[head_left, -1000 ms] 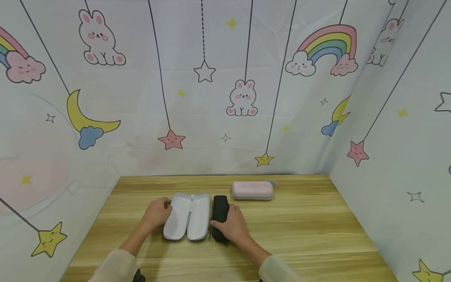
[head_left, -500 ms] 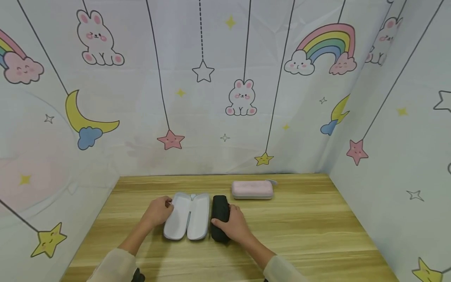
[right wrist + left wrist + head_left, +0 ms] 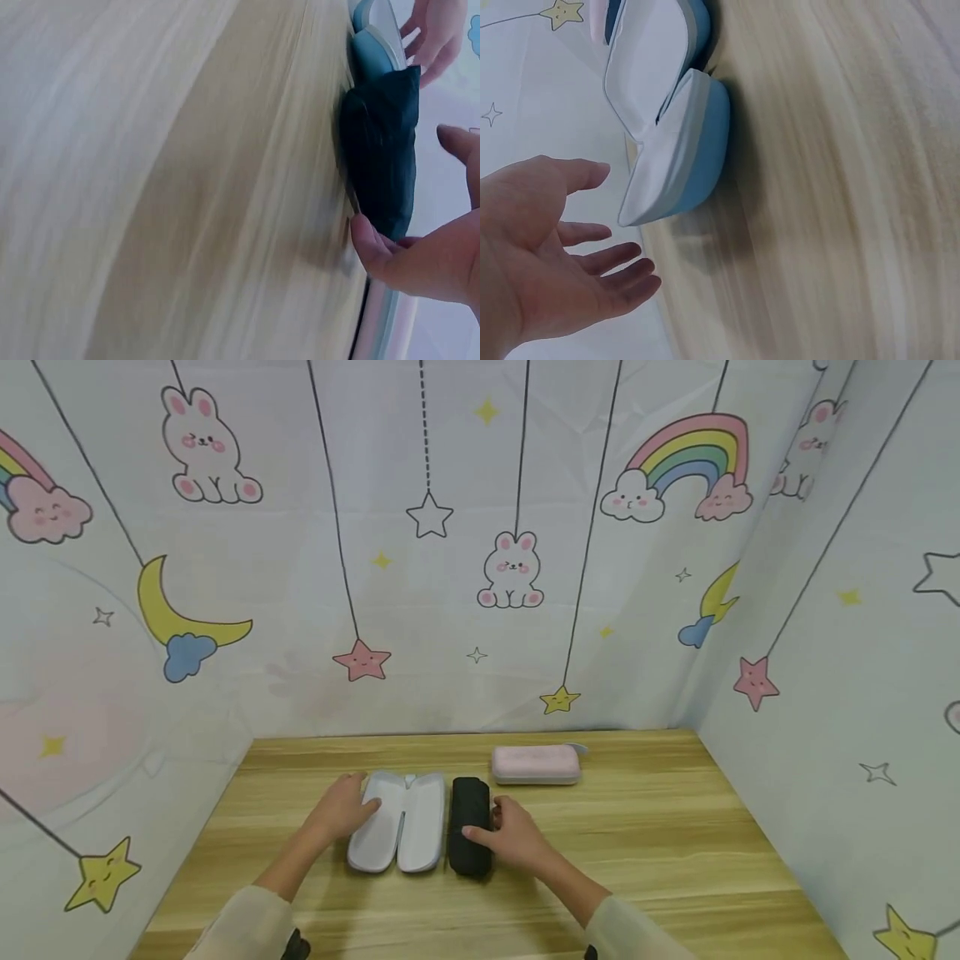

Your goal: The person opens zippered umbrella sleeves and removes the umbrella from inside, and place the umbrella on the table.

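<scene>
A hard zip case [image 3: 423,822] lies open on the table, its two halves white inside and blue outside [image 3: 705,169]. My left hand [image 3: 341,810] is at the case's left side, fingers spread and slightly bent; in the left wrist view a gap shows between hand [image 3: 555,255] and case. Right of the case lies a black fabric bundle [image 3: 467,806] of similar length, like a folded compact umbrella. My right hand [image 3: 525,839] is along its right side. The right wrist view shows the thumb raised off the bundle [image 3: 382,142] and the fingertips [image 3: 364,229] low at its near side.
A pink zip case [image 3: 536,764] with a small strap, closed, lies behind on the right. The wooden table [image 3: 637,852] meets patterned cloth walls [image 3: 450,693] at the back and sides.
My right hand has loosened from the black bundle and shifted slightly right; the bundle now shows more of its top. The left hand's thumb and fingers have spread apart at the case's edge.
</scene>
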A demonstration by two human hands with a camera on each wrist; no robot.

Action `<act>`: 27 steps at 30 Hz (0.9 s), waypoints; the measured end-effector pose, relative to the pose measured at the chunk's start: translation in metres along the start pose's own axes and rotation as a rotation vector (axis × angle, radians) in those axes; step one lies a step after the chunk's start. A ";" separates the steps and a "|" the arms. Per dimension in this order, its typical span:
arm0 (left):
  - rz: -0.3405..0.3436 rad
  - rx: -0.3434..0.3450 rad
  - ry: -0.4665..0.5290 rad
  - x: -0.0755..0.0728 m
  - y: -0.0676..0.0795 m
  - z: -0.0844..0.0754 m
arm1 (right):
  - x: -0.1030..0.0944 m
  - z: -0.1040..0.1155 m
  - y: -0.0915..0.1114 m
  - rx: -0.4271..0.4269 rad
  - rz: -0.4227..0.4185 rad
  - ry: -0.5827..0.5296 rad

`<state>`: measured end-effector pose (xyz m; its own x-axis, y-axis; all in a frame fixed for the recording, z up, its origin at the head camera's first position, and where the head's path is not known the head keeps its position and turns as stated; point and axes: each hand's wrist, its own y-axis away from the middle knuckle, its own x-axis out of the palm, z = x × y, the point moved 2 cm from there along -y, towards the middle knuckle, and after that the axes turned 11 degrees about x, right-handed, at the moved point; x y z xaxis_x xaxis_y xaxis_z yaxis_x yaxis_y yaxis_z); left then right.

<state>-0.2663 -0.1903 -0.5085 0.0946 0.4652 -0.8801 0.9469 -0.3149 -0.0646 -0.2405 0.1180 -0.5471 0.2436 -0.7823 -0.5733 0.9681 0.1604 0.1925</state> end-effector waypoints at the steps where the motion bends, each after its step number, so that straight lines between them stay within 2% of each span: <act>1: -0.003 0.008 -0.008 0.000 0.001 -0.002 | -0.001 -0.001 -0.001 -0.001 0.015 0.015; 8: 0.011 0.038 -0.076 -0.004 -0.002 -0.018 | -0.019 0.002 0.004 -0.086 0.120 0.116; 12: 0.028 0.058 -0.129 -0.008 -0.004 -0.029 | -0.031 0.006 0.009 -0.154 0.143 0.212; 17: 0.039 0.102 -0.195 -0.008 -0.007 -0.041 | -0.046 0.008 0.012 -0.239 0.106 0.378; 22: 0.014 0.128 -0.231 -0.005 -0.012 -0.049 | -0.060 0.008 0.012 -0.273 0.078 0.436; 27: -0.025 0.176 -0.271 0.001 -0.019 -0.051 | -0.073 0.001 0.012 -0.279 0.035 0.511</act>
<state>-0.2680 -0.1415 -0.4837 -0.0352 0.2448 -0.9689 0.8781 -0.4553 -0.1469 -0.2469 0.1759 -0.5023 0.2058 -0.3955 -0.8951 0.9209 0.3876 0.0404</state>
